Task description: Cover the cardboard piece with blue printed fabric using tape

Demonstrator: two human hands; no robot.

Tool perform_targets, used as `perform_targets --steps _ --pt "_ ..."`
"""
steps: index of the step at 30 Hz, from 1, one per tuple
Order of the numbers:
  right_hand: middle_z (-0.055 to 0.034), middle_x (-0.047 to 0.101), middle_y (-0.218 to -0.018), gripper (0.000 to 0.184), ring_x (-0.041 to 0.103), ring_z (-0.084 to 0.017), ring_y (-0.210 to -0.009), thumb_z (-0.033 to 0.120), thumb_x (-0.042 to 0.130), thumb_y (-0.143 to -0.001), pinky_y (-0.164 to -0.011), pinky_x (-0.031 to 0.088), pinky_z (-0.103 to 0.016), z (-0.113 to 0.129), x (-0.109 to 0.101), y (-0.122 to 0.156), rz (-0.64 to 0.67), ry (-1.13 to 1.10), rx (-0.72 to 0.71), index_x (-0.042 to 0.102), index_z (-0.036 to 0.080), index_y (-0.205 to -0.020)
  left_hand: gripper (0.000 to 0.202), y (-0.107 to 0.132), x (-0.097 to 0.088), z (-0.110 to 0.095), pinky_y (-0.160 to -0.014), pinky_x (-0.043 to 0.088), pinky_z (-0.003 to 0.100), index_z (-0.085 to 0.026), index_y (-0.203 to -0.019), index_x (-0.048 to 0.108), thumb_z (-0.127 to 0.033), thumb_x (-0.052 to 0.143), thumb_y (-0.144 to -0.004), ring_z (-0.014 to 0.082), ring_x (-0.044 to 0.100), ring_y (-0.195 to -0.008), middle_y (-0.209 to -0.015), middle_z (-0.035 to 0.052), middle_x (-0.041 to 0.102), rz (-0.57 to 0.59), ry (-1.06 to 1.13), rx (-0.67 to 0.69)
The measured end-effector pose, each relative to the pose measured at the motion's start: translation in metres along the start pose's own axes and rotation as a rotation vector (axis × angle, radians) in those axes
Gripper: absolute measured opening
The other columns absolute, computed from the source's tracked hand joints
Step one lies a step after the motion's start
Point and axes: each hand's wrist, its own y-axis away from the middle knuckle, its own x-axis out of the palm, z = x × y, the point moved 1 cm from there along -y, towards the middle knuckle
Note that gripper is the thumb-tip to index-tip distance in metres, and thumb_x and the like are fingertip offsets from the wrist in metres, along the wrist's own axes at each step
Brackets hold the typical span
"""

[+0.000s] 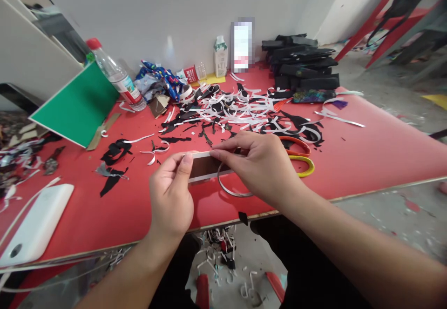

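- Smack in the centre of the clock, held over the glossy red tabletop: one flat dark-brown rectangular strip with white borders. Can't tell the material, maybe card or stiffened fabric.
- At 9 o'clock, bare left hand: closed on the strip's left end, thumb over the front, other fingers tucked mostly behind.
- At 3 o'clock, bare right hand: pinched narrow, thumb and fingertips on the top border. Can't tell if also gripping the thin pale looped band curling out at about 4:30.
- Going by looks, probably super light and fairly stiff (no visible sag between hands). Maybe a bit slick along the white borders; more likely to crease than snap.
- Best held by the short ends or long borders, thumb in front, fingers behind, gentle pinch, no hard pressing on the brown middle.
- Just past the right hand, also 3 o'clock: orange and yellow looped handles, likely scissors, blades out of sight.
- Up near 1 o'clock: messy pile of white and black ribbon-like scraps. Farther out, stacked black folded fabric pieces.
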Motion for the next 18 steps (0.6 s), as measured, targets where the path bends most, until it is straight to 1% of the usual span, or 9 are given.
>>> perform_targets --steps 4,10,15,18 --pt "-0.003 0.084 -0.084 0.009 0.075 -0.023 -0.074 0.031 0.083 -0.085 -0.071 0.056 -0.037 -0.004 -0.004 -0.004 -0.028 0.023 0.038 0.087 0.025 -0.09 0.021 -0.004 -0.003 0.0 -0.072 0.067 0.036 -0.021 -0.099 0.077 -0.042 0.073 -0.095 0.0257 0.079 -0.091 -0.1 0.006 0.082 -0.031 -0.019 0.017" --pt "-0.001 0.082 -0.073 0.005 0.073 -0.021 -0.064 0.028 0.082 -0.085 -0.066 0.055 -0.037 -0.008 -0.012 -0.009 -0.009 0.064 0.049 0.087 0.026 -0.086 0.022 -0.011 -0.011 -0.002 -0.073 0.068 0.037 -0.021 -0.1 0.076 -0.042 0.073 -0.095 0.0243 0.078 -0.088 -0.103 0.0056 0.081 -0.072 -0.031 0.027" --pt "-0.0011 0.083 -0.075 0.006 0.076 -0.023 -0.068 0.028 0.082 -0.086 -0.066 0.055 -0.037 -0.009 -0.014 -0.01 -0.014 0.077 0.031 0.087 0.027 -0.087 0.025 -0.01 -0.012 -0.002 -0.077 0.068 0.039 -0.02 -0.101 0.076 -0.044 0.074 -0.094 0.0239 0.078 -0.087 -0.103 0.0061 0.081 -0.083 -0.018 0.028" --pt "-0.0009 0.083 -0.076 0.007 0.076 -0.023 -0.069 0.027 0.081 -0.087 -0.067 0.054 -0.037 -0.008 -0.013 -0.01 -0.011 0.084 0.018 0.086 0.026 -0.084 0.026 -0.008 -0.011 -0.003 -0.078 0.067 0.04 -0.021 -0.102 0.076 -0.045 0.073 -0.094 0.0253 0.078 -0.091 -0.106 0.0066 0.081 -0.091 -0.063 0.046"
